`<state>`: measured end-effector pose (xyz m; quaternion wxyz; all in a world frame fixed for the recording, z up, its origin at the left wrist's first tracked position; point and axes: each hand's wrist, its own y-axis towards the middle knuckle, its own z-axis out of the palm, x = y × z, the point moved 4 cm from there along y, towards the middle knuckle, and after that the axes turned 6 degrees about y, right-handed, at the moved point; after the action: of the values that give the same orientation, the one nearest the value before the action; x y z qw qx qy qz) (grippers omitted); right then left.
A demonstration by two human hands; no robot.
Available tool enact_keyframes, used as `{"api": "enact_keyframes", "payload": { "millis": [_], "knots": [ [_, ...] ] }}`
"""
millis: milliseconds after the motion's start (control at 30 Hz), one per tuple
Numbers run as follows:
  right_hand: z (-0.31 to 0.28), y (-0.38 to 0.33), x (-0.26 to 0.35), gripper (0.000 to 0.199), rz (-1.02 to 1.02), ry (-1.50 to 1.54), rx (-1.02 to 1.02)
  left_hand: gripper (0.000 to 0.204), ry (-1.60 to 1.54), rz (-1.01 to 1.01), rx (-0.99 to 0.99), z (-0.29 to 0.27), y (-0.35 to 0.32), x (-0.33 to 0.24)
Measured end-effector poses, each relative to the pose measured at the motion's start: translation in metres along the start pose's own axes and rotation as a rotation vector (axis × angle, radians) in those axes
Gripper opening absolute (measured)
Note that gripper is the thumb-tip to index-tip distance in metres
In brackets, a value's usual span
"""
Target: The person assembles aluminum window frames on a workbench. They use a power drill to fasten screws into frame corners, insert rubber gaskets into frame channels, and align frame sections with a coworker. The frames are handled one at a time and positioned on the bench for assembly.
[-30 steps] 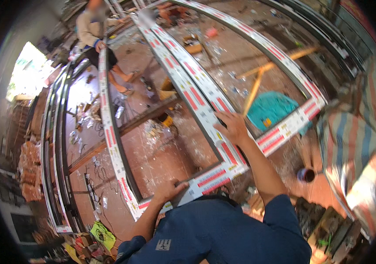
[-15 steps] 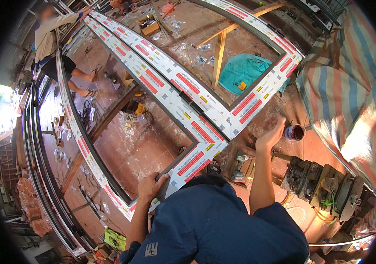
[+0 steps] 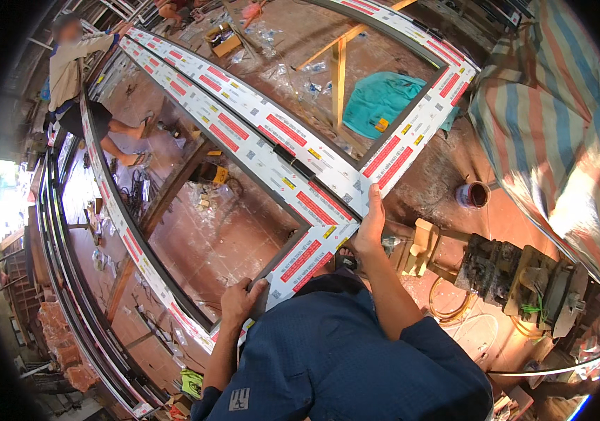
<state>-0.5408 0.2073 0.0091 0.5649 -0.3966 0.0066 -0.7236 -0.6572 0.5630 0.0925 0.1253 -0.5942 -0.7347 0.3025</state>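
Two long frame panels, wrapped in white protective film with red labels, lie side by side with dark hinge-like pieces along their meeting edges. My left hand [image 3: 241,300] is wrapped round the near rail of the left frame panel [image 3: 303,261], close in front of my body. At the near corner of the right frame panel [image 3: 347,184], my right hand [image 3: 368,223] grips the edge; some of its fingers are hidden. A co-worker [image 3: 72,67] at the far left reaches an arm to the far end of the panels.
A rusty-brown can [image 3: 473,195] stands on the tiled floor to the right, near a dark, worn machine [image 3: 517,281]. Striped sheeting [image 3: 552,133] hangs at the right. Teal cloth [image 3: 387,102] and a wooden support [image 3: 339,81] show through the right panel. Long dark profiles [image 3: 68,281] line the left.
My right hand has moved left, from open air near the can onto the right panel's corner. My left hand keeps its hold. The view has shifted slightly.
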Motion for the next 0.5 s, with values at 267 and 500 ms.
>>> {"api": "enact_keyframes", "payload": {
  "millis": [267,500],
  "knots": [
    [0.0089,-0.0021,0.0,0.069,-0.111,0.015,-0.152,0.079,0.0,-0.007,-0.031,0.0022,-0.0004,-0.001],
    [0.0043,0.0001,0.0001,0.065,-0.156,0.006,-0.212,0.079,0.025,-0.039,-0.014,-0.0016,-0.0024,-0.0059]
  ]
}}
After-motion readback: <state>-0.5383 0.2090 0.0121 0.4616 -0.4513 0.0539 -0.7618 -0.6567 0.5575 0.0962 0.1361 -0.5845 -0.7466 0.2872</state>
